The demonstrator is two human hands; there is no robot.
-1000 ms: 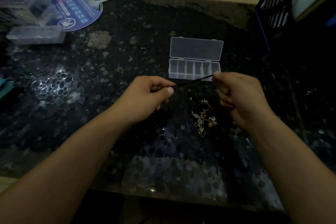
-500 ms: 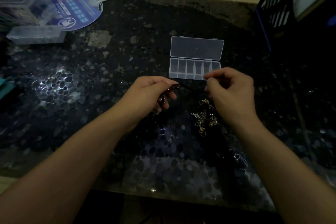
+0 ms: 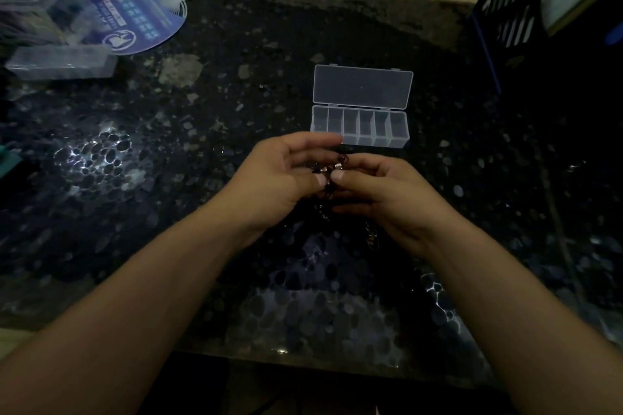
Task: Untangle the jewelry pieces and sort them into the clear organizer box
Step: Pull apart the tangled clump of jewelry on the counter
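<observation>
Both hands, left hand (image 3: 279, 175) and right hand (image 3: 381, 192), pinch a dark corded jewelry tangle (image 3: 332, 172); the clear plastic organizer box (image 3: 360, 126) looks empty; sorting appears unstarted.

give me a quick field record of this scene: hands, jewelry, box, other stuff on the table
left hand: pinches the dark cord jewelry piece
right hand: pinches the same piece, fingers meeting the left's
gold tangled jewelry: on the black speckled stone table, mostly hidden under the right hand
clear plastic organizer box: lid open, visible compartments look empty, just beyond the hands
far left: round blue paper fan, closed clear plastic case
</observation>
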